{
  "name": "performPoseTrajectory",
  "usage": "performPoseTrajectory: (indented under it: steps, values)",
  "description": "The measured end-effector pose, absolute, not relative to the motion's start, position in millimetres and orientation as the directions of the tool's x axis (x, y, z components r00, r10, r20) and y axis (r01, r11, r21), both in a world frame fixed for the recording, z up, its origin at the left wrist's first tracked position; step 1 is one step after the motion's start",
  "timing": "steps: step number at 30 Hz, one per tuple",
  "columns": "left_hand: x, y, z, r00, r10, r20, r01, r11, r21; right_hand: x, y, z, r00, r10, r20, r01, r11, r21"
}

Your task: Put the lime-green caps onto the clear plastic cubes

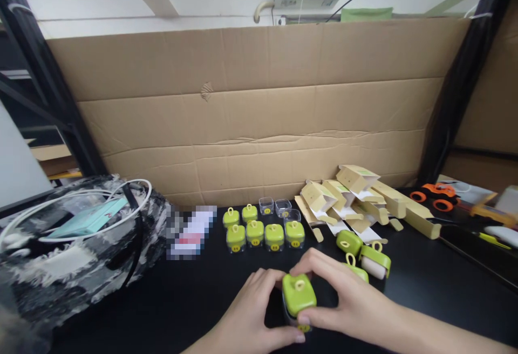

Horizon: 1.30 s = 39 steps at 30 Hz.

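In front of me a small clear plastic container (pixel 288 315) with a yellow label is held low over the black table. My left hand (pixel 251 311) closes round its lower part, thumb at the near side. A green lid (pixel 298 295) with a pale loop on top sits on the container, slightly tilted. Fingers and thumb of my right hand (pixel 338 292) grip this lid from the right. Beyond my right hand lie several loose green lids (pixel 348 243); one has a white piece (pixel 373 266) under it.
Lidded containers (pixel 254 233) stand in rows ahead, with open clear containers (pixel 266 206) behind. Opened small cardboard boxes (pixel 324 197) pile up at back right, near an orange toy vehicle (pixel 435 196). A patterned bag with white cable (pixel 76 251) fills the left. A cardboard wall (pixel 259 116) closes the back.
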<state>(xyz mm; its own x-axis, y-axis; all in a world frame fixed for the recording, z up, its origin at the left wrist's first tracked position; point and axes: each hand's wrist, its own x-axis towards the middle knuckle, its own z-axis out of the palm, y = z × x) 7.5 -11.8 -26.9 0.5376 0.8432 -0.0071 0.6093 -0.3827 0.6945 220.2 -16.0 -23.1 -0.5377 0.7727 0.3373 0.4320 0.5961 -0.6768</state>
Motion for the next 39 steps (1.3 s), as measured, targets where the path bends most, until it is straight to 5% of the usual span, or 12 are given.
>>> performPoseTrajectory:
  steps: [5,11,17,25,33,39]
  values:
    - [8.5,-11.4,-30.8,0.536,0.844,0.002,0.624,-0.397,0.673,213.2,-17.1,-26.6,-0.566,0.766,0.304,0.562,0.629,-0.537]
    - [3.4,-10.2,-23.3,0.607,0.792,0.060,0.611,-0.514,0.603,217.7,-16.1,-16.0,-0.625,0.697,0.352,0.510,0.706,-0.491]
    - [-14.7,1.2,0.5,0.591,0.792,0.157,0.705,-0.601,0.377,201.2,61.4,25.6,-0.533,0.737,0.415,0.735,0.647,-0.205]
    - [-43.0,8.6,34.0,0.441,0.898,-0.006,0.898,-0.441,-0.001,150.3,156.3,37.1,-0.382,0.916,0.122,0.922,0.387,-0.025]
    - [-50.5,7.9,37.0,0.376,0.926,-0.018,0.926,-0.376,-0.024,146.7,152.2,24.4,-0.382,0.920,0.088,0.924,0.382,0.017]
    - [-43.9,5.5,31.4,0.377,0.924,0.071,0.926,-0.377,-0.015,152.6,144.3,27.5,-0.479,0.828,0.291,0.864,0.504,-0.015]
